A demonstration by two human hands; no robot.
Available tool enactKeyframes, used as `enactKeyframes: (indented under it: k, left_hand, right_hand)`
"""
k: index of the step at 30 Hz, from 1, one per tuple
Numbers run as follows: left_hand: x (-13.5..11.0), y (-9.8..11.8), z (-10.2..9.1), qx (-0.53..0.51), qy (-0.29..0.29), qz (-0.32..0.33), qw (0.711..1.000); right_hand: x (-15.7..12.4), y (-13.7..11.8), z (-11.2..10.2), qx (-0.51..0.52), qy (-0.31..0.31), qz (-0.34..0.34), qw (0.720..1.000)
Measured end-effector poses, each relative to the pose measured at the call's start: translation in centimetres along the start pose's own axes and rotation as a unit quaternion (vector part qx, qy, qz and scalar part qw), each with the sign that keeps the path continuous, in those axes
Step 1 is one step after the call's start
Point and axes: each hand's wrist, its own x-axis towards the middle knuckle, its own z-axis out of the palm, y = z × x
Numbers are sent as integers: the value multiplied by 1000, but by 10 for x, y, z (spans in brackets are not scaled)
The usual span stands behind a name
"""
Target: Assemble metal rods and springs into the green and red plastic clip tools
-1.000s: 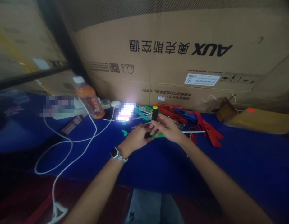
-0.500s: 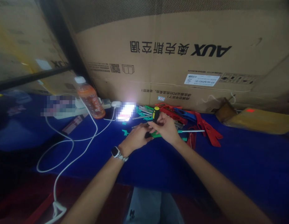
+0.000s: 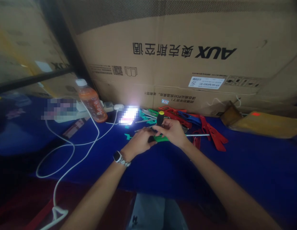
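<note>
My right hand (image 3: pixel 173 131) is closed around a screwdriver (image 3: pixel 160 118) whose black handle with a yellow end points up. Its lower part is hidden by my fingers. My left hand (image 3: pixel 141 140), with a watch (image 3: pixel 117 156) on the wrist, is closed on the black end of a green tool (image 3: pixel 161 138) lying crosswise under my right hand. A thin metal rod (image 3: pixel 198 135) sticks out to the right of the hands, in line with the green tool. Small green pieces (image 3: pixel 127 136) lie just left of my left hand.
Behind my hands lie red strap-like pieces (image 3: pixel 217 137), a blue one (image 3: pixel 193 118) and several metal rods. To the left stand a drink bottle (image 3: pixel 92 102), white cables (image 3: pixel 74 145) and a bright phone screen (image 3: pixel 129 115). A large cardboard box (image 3: pixel 163 70) rises behind.
The black-and-yellow screwdriver's handle stands slightly lower and its yellow end looks turned. Both hands keep nearly the same place and grip. The whole view has shifted slightly.
</note>
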Motion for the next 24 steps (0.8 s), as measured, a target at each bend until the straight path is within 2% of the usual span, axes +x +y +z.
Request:
enactKeyframes:
  k: [4,7,13,18,24]
  left_hand:
    - [0,1,-1,-3,-2,-2,1000]
    - [1,1,0,-12,-1,3,1000]
    - [0,4,2,7,-3,3,1000]
    - [8,16,5,102,-17,3,995]
    - [34,24,12,147,-47,90,984]
  right_hand:
    - [-1,5,11,17,51,-2,999]
    - [-4,4,10,50,81,3,995]
    - [-20,-8,-20,70,186,11,980]
    - [-49,1,-41,65,200,68,975]
    - [-78,13,-44,22,194,100,976]
